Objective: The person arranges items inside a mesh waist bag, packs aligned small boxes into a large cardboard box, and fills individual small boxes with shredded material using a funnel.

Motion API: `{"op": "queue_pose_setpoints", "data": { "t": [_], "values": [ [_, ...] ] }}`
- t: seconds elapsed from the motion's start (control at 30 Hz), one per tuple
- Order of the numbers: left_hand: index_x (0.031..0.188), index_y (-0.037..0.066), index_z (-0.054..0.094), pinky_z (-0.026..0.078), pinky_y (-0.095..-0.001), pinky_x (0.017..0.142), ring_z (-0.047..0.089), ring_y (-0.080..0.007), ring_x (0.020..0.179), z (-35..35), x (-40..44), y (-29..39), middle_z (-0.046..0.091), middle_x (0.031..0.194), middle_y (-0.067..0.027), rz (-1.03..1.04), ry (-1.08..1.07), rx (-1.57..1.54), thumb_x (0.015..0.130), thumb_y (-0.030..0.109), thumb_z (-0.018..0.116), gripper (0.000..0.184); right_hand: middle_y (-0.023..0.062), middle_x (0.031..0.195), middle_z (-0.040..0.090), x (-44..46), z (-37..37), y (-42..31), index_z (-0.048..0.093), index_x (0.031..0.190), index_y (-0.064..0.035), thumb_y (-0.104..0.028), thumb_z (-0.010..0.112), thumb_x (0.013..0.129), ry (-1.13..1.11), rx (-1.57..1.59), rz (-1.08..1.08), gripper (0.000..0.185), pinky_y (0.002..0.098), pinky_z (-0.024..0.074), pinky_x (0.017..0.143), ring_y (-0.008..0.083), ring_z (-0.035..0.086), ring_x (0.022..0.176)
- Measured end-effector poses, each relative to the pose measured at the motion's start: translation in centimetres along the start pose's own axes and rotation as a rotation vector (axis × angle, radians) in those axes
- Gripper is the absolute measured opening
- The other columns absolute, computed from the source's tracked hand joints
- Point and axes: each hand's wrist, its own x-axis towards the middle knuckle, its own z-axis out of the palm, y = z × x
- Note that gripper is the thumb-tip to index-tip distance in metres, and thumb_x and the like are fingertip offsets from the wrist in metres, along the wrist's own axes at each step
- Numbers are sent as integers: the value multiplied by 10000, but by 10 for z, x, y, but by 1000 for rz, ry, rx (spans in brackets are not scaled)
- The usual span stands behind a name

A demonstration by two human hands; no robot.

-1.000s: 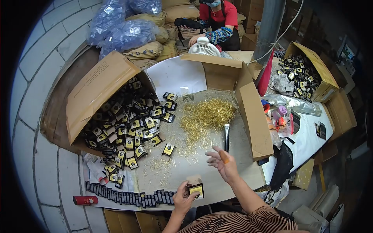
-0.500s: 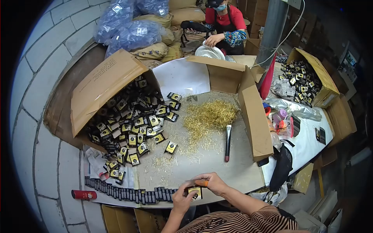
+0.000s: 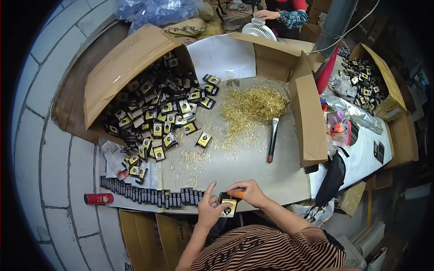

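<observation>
Down from beside the brush [image 3: 272, 143], the right hand [image 3: 248, 192] has come to a small box [image 3: 229, 209]. Its bent fingers pinch the top and hide it. The left hand [image 3: 209, 211] pinches the side, thumb in front; its back fingers are hidden. The small box is black and yellow, at the near edge of the tabletop [image 3: 285, 183]. Black boxes [image 3: 153, 197] stand in a row to its left. Farther away lie a messy box pile [image 3: 157, 130] and gold bits [image 3: 253, 105]. At the back, another person [image 3: 293, 19], head cut off, touches a white fan [image 3: 259, 30].

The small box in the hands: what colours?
The box is mainly yellow and black; head view.
</observation>
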Motion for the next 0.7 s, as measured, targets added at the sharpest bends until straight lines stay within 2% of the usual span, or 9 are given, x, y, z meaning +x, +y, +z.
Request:
{"op": "queue_pose_setpoints", "data": {
  "t": [0.1,0.3,0.43,0.53,0.6,0.63,0.67,0.7],
  "values": [
    [1379,38,433,263,-162,492,324,-38,521,-5,2,-6,419,582,53,-47,-37,-104,734,-49,729,715,14,853,704,2,-4,12,717,1004,-13,-58,678,843,-108,-63,-40,172,194,466,688,63,574,738],
    [1314,27,512,265,-160,497,326,-40,523,-7,14,-9,418,577,52,-10,21,-167,753,-69,696,598,48,898,720,-3,5,6,719,1000,-20,-52,683,833,-98,-112,-124,173,200,484,703,88,613,754],
    [1242,17,580,269,-156,503,337,-39,527,5,15,-4,439,592,42,20,70,-252,772,-74,667,486,32,911,719,-13,17,-11,712,1025,-34,-67,675,839,86,-138,-207,192,222,487,711,108,619,774],
    [1200,-8,601,325,-175,517,393,-69,533,14,15,-9,476,605,2,47,102,-165,766,-87,614,441,34,917,720,-7,5,2,719,1009,-36,-66,670,833,106,-258,-202,185,208,484,699,100,615,751],
    [1210,19,607,347,-216,504,405,-100,524,20,13,-9,504,626,-9,185,111,195,807,15,659,406,44,891,720,-2,-16,5,721,984,-22,-74,669,829,120,-316,-99,172,220,479,667,97,602,722],
    [1215,25,604,368,-239,508,424,-123,525,18,10,-10,530,637,-22,201,83,344,814,49,659,405,55,869,716,0,-26,15,712,986,-6,-81,669,827,217,-354,-7,181,240,479,645,104,593,703],
    [1220,30,601,389,-263,513,444,-146,527,13,6,-10,555,649,-35,201,46,493,822,82,659,406,66,867,711,-3,-37,17,702,990,9,-71,661,828,282,-520,-160,185,250,484,642,120,594,706],
    [1210,32,604,400,-287,514,467,-159,534,12,0,-10,605,689,-50,220,81,441,827,107,659,394,78,872,705,-3,-51,17,694,979,17,-58,661,824,319,-642,-213,175,257,487,642,137,596,702]
  ]
}}
